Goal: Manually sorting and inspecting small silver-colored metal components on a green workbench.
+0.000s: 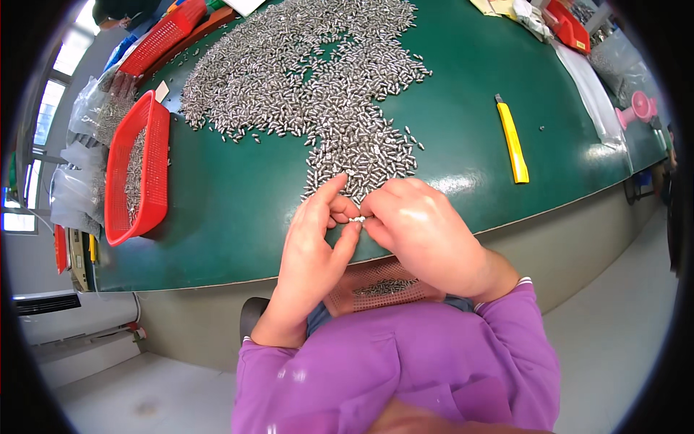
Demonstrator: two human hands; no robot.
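Note:
Close to the table's near edge, my two hands meet over a small shiny metal part (pixel 357 218). My left hand (pixel 312 235) pinches it between thumb and a bent finger, with the forefinger raised. From the other side my right hand (pixel 426 228) is closed, its thumb and forefinger tips at the same part. Just beyond my fingers lies a big spread of small pointed silver metal pieces (pixel 347 148), reaching to the far side. Below the table edge, at my lap, a pinkish mesh basket (pixel 343 293) holds more such pieces.
A red plastic basket (pixel 160 181) with metal pieces stands at the left. Clear plastic bags (pixel 79 184) lie beyond it. A yellow utility knife (pixel 512 141) rests on the green table (pixel 455 108) at right. Farther right are a red bin (pixel 567 29) and a pink object (pixel 640 108).

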